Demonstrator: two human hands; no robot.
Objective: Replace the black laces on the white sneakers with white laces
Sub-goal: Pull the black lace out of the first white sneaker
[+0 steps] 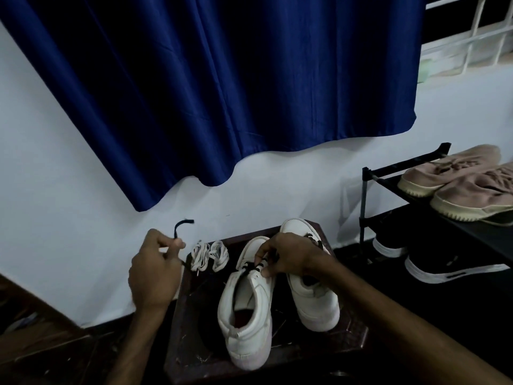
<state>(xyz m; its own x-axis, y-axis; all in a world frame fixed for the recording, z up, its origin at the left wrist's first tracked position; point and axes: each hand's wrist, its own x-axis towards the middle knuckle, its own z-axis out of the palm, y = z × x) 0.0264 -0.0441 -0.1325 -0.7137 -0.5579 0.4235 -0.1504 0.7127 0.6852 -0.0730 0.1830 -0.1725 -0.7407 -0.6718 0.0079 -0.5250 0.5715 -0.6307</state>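
Two white leather sneakers (249,315) sit on a dark wooden stool (348,339). Right hand (288,257) pinches the flat black lace (177,230) at one's eyelets; left hand (154,273) grips its free end near coiled white laces (209,255).

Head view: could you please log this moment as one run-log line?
step: unlacing | left hand: pinches black lace | right hand: holds nearer sneaker at eyelets | white laces: two bundles on stool

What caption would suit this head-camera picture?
Left hand pinches a black lace from the nearer white sneaker gripped by the right hand; bundled white laces lie beside.
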